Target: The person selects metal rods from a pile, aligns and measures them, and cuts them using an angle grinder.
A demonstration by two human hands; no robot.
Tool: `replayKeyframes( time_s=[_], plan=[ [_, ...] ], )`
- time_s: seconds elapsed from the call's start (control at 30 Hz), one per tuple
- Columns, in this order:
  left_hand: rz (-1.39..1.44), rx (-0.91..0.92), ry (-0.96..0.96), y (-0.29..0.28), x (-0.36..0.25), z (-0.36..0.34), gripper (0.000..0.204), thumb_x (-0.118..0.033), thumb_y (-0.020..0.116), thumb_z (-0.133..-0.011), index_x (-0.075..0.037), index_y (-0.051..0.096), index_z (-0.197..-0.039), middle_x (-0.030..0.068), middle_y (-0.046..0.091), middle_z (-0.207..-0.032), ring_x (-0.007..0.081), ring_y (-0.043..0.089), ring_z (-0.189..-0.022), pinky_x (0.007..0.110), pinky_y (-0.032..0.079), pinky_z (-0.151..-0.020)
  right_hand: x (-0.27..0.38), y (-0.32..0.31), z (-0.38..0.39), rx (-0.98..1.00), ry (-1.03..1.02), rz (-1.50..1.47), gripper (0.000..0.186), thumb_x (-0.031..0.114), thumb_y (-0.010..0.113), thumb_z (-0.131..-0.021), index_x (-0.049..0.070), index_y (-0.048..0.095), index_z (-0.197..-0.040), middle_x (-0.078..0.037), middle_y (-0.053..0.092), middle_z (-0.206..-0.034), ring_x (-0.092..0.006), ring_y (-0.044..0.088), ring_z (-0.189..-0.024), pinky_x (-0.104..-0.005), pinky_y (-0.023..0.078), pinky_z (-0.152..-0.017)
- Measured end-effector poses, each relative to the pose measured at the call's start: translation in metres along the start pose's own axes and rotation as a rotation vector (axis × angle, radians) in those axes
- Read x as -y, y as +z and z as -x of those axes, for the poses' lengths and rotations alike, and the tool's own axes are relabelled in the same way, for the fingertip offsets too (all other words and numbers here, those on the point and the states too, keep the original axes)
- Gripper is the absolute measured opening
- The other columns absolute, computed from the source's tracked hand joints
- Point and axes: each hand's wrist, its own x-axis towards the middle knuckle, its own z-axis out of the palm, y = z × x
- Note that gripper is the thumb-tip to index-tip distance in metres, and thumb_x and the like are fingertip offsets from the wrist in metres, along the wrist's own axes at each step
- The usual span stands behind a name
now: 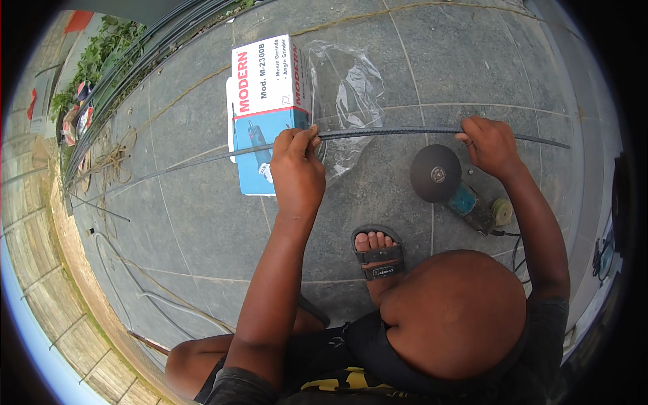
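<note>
Two or so thin ribbed steel rods (391, 131) run side by side across the view; their exact count is hard to make out. My left hand (298, 165) grips them in front of a blue and white cardboard box (263, 88). Farther right, my right hand (491, 145) has its fingers closed round the same rods, with the rod ends sticking out beyond it. Just below the rods, near my right hand, an angle grinder (466, 204) with a large dark disc (435, 173) lies on the tiles.
A crumpled clear plastic bag (344, 88) lies beside the box. Long rods (145, 57) are bundled at the upper left, near tangled twine (115, 158). A pale cable (158, 297) curls at the lower left. My sandalled foot (379, 253) rests on the grey tiled floor (202, 229).
</note>
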Motion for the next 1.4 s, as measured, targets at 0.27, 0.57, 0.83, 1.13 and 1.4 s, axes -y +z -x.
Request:
replayKeyframes(
  time_s=[0.27, 0.57, 0.83, 1.13, 1.4],
  plan=[
    [0.017, -0.043, -0.035, 0.005, -0.007, 0.013, 0.018, 0.009, 0.064, -0.085, 0.001, 0.069, -0.101, 0.0148, 0.065, -0.092, 0.0324, 0.064, -0.085, 0.041, 0.052, -0.074, -0.003, -0.002, -0.001, 0.013, 0.008, 0.006, 0.024, 0.024, 0.068, -0.090, 0.008, 0.052, -0.083, -0.009, 0.056, -0.070, -0.0297, 0.059, -0.058, -0.0412, 0.042, -0.050],
    [0.010, -0.021, -0.022, -0.001, -0.002, 0.013, 0.021, 0.009, 0.065, -0.084, 0.001, 0.069, -0.103, 0.0148, 0.065, -0.093, 0.0316, 0.066, -0.083, 0.039, 0.052, -0.072, -0.001, -0.003, -0.003, 0.022, 0.008, -0.004, 0.024, 0.024, 0.067, -0.090, 0.008, 0.051, -0.084, -0.010, 0.056, -0.071, -0.0301, 0.060, -0.059, -0.0417, 0.043, -0.050],
    [0.238, 0.254, 0.010, 0.001, -0.024, 0.045, 0.022, 0.003, 0.071, -0.082, -0.002, 0.071, -0.104, 0.0129, 0.068, -0.094, 0.0258, 0.068, -0.075, 0.034, 0.053, -0.064, -0.003, -0.004, -0.006, 0.034, 0.004, -0.008, 0.024, 0.023, 0.068, -0.090, 0.006, 0.052, -0.084, -0.010, 0.056, -0.072, -0.0316, 0.060, -0.061, -0.0429, 0.043, -0.051],
    [0.307, 0.111, 0.141, -0.018, -0.015, 0.024, 0.014, -0.004, 0.073, -0.080, -0.003, 0.068, -0.093, 0.0092, 0.067, -0.089, 0.0132, 0.055, -0.057, 0.027, 0.045, -0.052, 0.000, -0.009, -0.005, 0.027, -0.012, 0.006, 0.020, 0.020, 0.068, -0.089, 0.006, 0.054, -0.087, -0.011, 0.056, -0.075, -0.0305, 0.061, -0.064, -0.0411, 0.045, -0.054],
    [-0.142, 0.045, 0.155, -0.040, 0.022, -0.008, 0.025, -0.013, 0.077, -0.081, -0.009, 0.073, -0.106, 0.0054, 0.066, -0.100, 0.0238, 0.055, -0.090, 0.037, 0.046, -0.080, 0.002, -0.011, -0.004, 0.016, -0.007, -0.015, 0.017, 0.019, 0.067, -0.089, 0.005, 0.056, -0.089, -0.011, 0.056, -0.075, -0.0307, 0.060, -0.064, -0.0417, 0.045, -0.055]
  ],
)
